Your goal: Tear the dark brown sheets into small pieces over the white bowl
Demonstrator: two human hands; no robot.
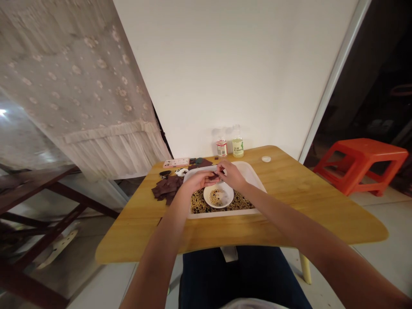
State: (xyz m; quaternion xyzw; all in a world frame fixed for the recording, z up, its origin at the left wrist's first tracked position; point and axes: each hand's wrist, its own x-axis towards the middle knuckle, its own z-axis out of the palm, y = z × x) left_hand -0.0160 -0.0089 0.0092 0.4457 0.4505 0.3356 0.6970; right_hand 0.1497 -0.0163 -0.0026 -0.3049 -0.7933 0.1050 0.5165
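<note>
White wall [206, 73] fills the back, w/ a sheer floral lace curtain [80, 81] hanging on the left and a bright orange plastic stool [360, 165] on the pale tile floor [380, 240] to the right. Honey-coloured wooden bench [299, 210] sits over the person's dark blue jeans [244, 274].

On it, centre: white rectangular plastic tray [222, 213] holding a mix of tan and dark round beans [199, 204], w/ a round white bowl [227, 199] sitting in them, a few pale beans [216, 197] inside. Left of tray: loose pile of flat dark brown pieces [166, 189], approx leather-like, touching its side. Far edge: pink rectangular case [176, 162], two small plastic bottles [221, 148] [237, 145], white round lid [266, 159].

Left hand [196, 182] and right hand [232, 175] meet above the tray, just beyond the bowl. Right fingers [223, 171] pinch a small dark brown piece [214, 176], its long axis running roughly across the view. Left fingers [206, 177] press up close on its other end; exact grip can't tell. Piece sits between hands, slightly nearer right fingertips.
</note>
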